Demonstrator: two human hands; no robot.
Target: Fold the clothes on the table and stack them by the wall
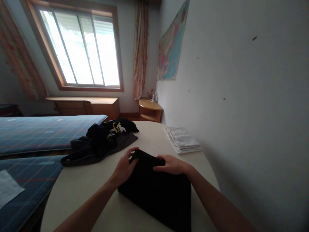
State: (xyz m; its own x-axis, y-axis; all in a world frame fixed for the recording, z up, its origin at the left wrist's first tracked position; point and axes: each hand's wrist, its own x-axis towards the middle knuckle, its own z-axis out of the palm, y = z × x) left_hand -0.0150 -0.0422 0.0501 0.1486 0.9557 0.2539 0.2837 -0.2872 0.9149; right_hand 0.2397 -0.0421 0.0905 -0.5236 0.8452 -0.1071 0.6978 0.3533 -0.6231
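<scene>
A folded black garment (pixel 159 196) lies on the pale round table (pixel 82 193) right in front of me; its exact kind does not show. My left hand (pixel 126 166) grips its far left corner, thumb on top and fingers over the far edge. At the far right part of that edge, my right hand (pixel 170 164) pinches the cloth between thumb and fingers. Some fingertips are hidden behind the fabric. Beyond my left hand sits a loose heap of dark clothes (pixel 103 138), the top one black with a yellow and white print.
A stack of folded white cloth (pixel 182 140) rests at the table's right edge, near the wall (pixel 241 129). Left of the table are plaid-covered mattresses (pixel 48 132), with a white sheet (pixel 8 187) on the nearer one. A wooden corner shelf (pixel 151 104) stands behind.
</scene>
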